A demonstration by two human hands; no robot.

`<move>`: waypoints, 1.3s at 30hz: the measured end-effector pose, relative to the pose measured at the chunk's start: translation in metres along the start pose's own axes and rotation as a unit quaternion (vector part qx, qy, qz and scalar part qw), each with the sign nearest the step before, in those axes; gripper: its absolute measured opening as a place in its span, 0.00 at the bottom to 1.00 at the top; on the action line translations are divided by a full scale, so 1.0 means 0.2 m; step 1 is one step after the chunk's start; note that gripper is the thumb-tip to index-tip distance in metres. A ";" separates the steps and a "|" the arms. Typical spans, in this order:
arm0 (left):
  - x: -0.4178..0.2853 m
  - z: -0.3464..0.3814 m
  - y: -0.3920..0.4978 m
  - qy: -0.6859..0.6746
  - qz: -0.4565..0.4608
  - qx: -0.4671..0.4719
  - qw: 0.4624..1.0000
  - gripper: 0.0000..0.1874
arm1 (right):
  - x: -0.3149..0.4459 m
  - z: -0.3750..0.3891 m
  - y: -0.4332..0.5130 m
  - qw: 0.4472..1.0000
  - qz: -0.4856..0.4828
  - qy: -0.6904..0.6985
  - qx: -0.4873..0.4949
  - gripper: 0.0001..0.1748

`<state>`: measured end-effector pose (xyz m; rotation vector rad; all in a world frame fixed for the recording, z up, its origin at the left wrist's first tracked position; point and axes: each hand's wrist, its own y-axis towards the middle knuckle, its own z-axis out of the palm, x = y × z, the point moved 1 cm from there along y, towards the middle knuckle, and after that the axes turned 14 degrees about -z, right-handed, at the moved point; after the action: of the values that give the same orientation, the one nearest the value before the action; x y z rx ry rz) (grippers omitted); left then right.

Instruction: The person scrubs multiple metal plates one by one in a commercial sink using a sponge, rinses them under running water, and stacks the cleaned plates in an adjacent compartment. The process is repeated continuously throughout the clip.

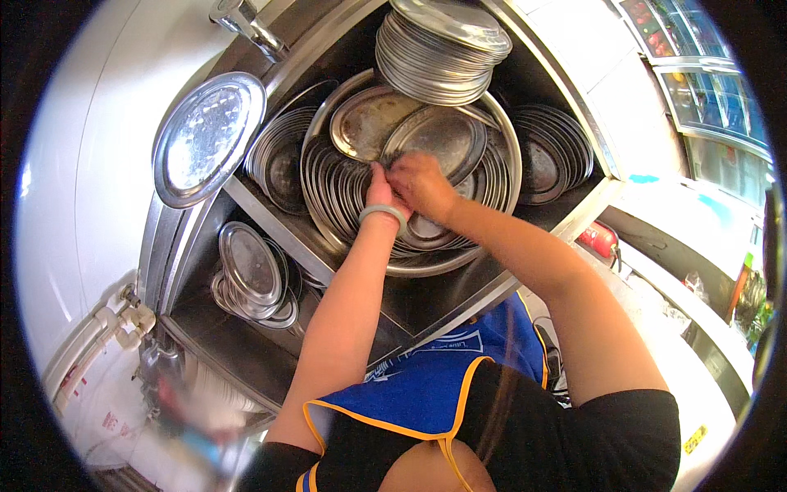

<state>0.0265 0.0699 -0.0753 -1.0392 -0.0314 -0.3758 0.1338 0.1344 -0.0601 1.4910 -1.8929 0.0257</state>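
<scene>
Both hands meet over a large round metal basin in a steel sink. My left hand, with a pale bangle at the wrist, is at the near edge of an oval metal plate and seems to grip it. Curled fingers of my right hand press close beside it. Something small and dark shows at the fingertips, too hidden to name. Another oval metal plate, stained brownish, lies partly under the first. Rows of oval plates stand on edge in the basin below my hands.
A tall stack of oval plates rises at the basin's far side. More plates lean right of it. One plate rests on the left ledge near a faucet. Several plates sit in the left compartment, past a metal divider.
</scene>
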 end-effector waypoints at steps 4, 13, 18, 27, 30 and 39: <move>0.05 0.01 -0.01 0.132 0.077 -0.049 0.987 0.36 | -0.02 -0.24 -0.13 0.989 -0.045 0.082 0.111 0.09; 0.02 0.10 -0.11 0.203 0.051 -0.154 0.966 0.45 | -0.16 -0.20 -0.06 0.988 0.145 -0.047 -0.020 0.10; 0.04 0.04 -0.08 0.286 0.047 -0.122 0.949 0.42 | 0.13 -0.06 -0.18 0.995 0.069 0.055 -0.049 0.08; 0.06 0.02 -0.03 0.327 0.069 -0.182 0.925 0.36 | -0.14 -0.59 -0.26 0.966 0.018 -0.136 0.217 0.07; 0.05 0.03 -0.03 0.267 0.072 -0.098 0.956 0.35 | -0.04 -0.44 -0.24 0.981 -0.003 -0.030 0.194 0.02; 0.11 0.04 -0.10 0.336 0.115 -0.222 0.908 0.37 | -0.17 -0.23 -0.07 0.975 0.217 -0.037 0.015 0.11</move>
<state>0.0418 0.0610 -0.0501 -1.2949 0.8258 -0.5213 0.1720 0.1782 -0.0497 1.0823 -2.2558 0.2035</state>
